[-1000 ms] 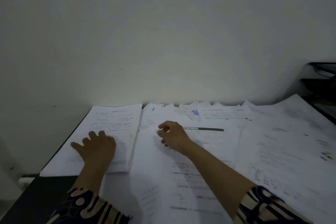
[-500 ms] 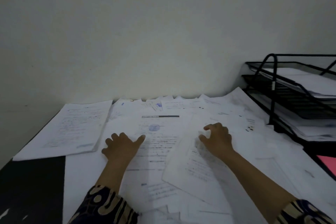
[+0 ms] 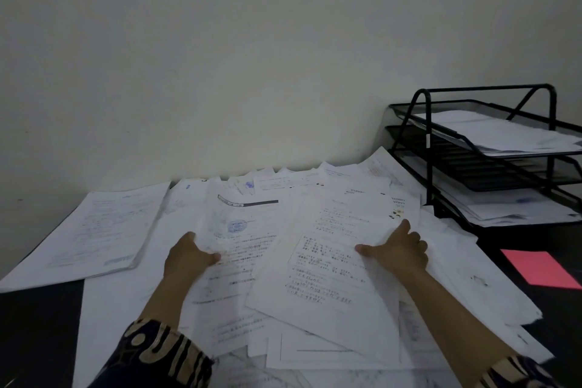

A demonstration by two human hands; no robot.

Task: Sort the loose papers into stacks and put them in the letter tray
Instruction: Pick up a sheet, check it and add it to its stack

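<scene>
- While both hands grip it, a sheaf of papers (image 3: 318, 249) sits at the middle of the loose pile (image 3: 466, 287) that covers the dark desk (image 3: 37, 331); the sheaf's sheets are fanned and skewed, not squared.
- Left hand (image 3: 189, 257): clamped on the sheaf's left edge, thumb on top of the print, fingers hidden under the sheets.
- Right hand (image 3: 398, 252): clamped on the sheaf's right edge, thumb lying across the top sheet, fingers curled around the edge.
- Top sheet of the sheaf is tilted, with lines of printed text; the sheet under it, towards the left hand, bears a blue round stamp (image 3: 236, 225) and a dark bar (image 3: 252, 202) near its far end.
- Whether the sheaf is lifted clear of the pile or resting on it: cannot tell.
- Tray (image 3: 486, 154): black wire mesh, three tiers, to the right of the sheaf and further back, against the wall (image 3: 252, 57). Top tier holds white sheets; bottom tier holds white sheets; middle tier looks dark, contents not legible.
- Squared stack (image 3: 91, 233): left of the sheaf, apart from the pile, printed side up, lying flat at the desk's left edge.
- Pink sheet (image 3: 541, 268): right of the sheaf, in front of the tray, flat on the desk, just beside the pile's edge.
- Patterned sleeves (image 3: 160, 353) on both forearms, dark with pale markings.
</scene>
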